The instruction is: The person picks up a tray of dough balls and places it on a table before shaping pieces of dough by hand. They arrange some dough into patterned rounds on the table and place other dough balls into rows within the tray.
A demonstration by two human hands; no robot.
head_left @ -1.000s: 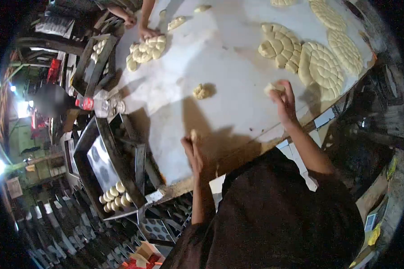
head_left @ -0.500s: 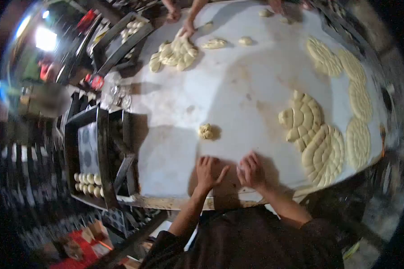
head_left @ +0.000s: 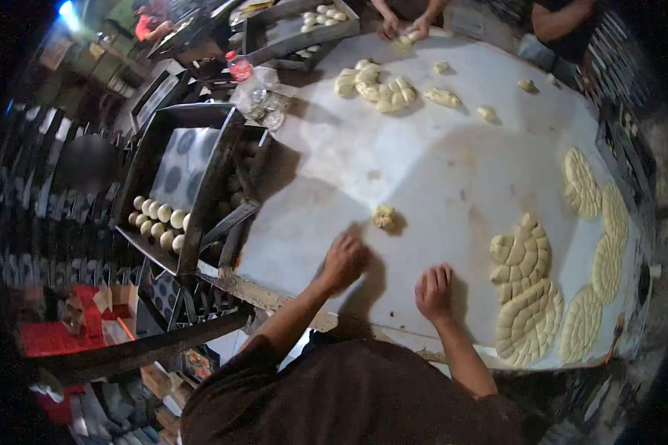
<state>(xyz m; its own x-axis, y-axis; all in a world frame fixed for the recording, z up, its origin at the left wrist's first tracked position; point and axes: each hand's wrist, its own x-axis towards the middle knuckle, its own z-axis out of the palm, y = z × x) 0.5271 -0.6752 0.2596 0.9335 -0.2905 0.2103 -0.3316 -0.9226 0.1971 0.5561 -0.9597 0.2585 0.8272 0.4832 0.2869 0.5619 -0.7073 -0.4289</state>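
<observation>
Both hands are low over the near part of the white tabletop. My left hand is curled with its knuckles up, just in front of and left of a small lumpy piece of dough, not touching it. My right hand is also curled palm down, nearer the table's front edge. Whatever lies under either palm is hidden. To the right of my right hand, scored slabs of dough divided into many pieces lie on the table.
At left stands a metal tray with rows of dough balls. More scored dough lines the right edge. Across the table, another person's hands handle dough near a dough cluster. A red-labelled bottle stands at the far left.
My view has swung left and down. My fingers, more spread before, are now curled, and my left hand has moved forward toward the lumpy dough. The other person's hands have left the dough cluster.
</observation>
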